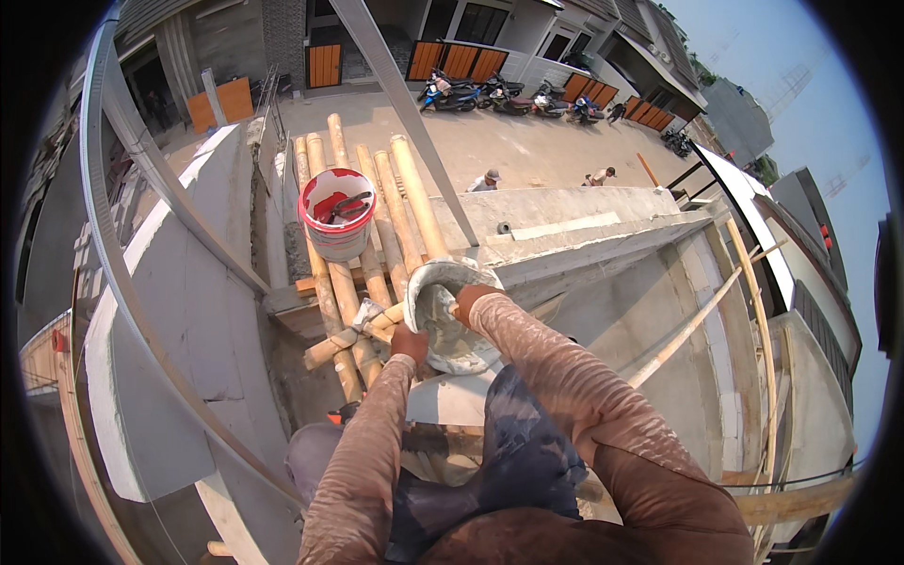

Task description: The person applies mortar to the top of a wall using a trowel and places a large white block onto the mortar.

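Observation:
A mortar-smeared pale bucket (412,299) is tilted in front of my knees, its mouth facing me. Wet grey mortar (450,347) lies inside it. My left hand (409,343) is closed on the bucket's near-left rim. At the right side of the mouth, my right hand (476,299) reaches in with its fingers curled; what it holds, if anything, is hidden by the hand and sleeve. Farther off to the left, a white bucket (341,247) with a red rim and a dark-handled tool (350,205) inside stands on bamboo poles (384,221).
Lashed bamboo forms a platform beside a pale block wall (188,311) on the left. A metal strut (400,104) crosses ahead. Rightward runs a concrete ledge (584,235), with a bamboo brace (687,330) below. Two people (485,181) and parked motorcycles (504,97) are beyond.

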A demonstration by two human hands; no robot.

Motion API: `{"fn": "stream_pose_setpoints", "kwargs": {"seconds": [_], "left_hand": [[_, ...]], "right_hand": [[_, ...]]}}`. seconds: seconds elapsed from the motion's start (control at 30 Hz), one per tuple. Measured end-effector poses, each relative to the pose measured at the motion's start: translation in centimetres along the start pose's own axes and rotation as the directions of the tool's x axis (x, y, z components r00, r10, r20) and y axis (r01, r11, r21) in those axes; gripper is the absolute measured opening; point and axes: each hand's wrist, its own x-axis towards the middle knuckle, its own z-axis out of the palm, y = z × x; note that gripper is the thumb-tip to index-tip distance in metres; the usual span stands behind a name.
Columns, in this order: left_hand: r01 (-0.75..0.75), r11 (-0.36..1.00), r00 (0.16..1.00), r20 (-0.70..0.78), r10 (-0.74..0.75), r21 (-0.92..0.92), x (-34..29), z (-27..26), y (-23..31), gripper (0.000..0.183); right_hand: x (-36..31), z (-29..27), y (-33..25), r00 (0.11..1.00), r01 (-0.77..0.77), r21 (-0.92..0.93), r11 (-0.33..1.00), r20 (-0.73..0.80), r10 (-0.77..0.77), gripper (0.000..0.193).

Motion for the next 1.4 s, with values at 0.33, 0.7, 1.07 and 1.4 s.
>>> {"fn": "stream_pose_setpoints", "kwargs": {"seconds": [0.33, 0.7, 1.07, 1.4], "left_hand": [[-0.085, 0.996, 0.996, -0.036, 0.084, -0.029, 0.5, 0.2, -0.6, 0.037], [-0.036, 0.998, 0.999, 0.032, 0.038, -0.046, -0.8, -0.5, 0.3, 0.037], [-0.029, 0.997, 0.999, 0.04, 0.032, -0.074, -0.6, 0.3, 0.0, 0.04], [-0.003, 0.997, 1.0, 0.006, 0.003, -0.082, -0.1, -1.4, -1.2, 0.039]], "right_hand": [[-2.5, 3.7, -1.2, 0.998, 0.057, -0.112, 0.992, 0.042, -0.052, 0.033], [-1.4, 2.2, 1.7, 0.996, -0.054, -0.062, 0.997, -0.078, 0.049, 0.031], [-0.4, 2.7, 2.0, 0.997, -0.049, 0.23, 0.972, -0.043, 0.06, 0.037], [1.3, 3.2, 3.6, 0.997, -0.074, 0.121, 0.99, 0.044, 0.069, 0.044]]}}
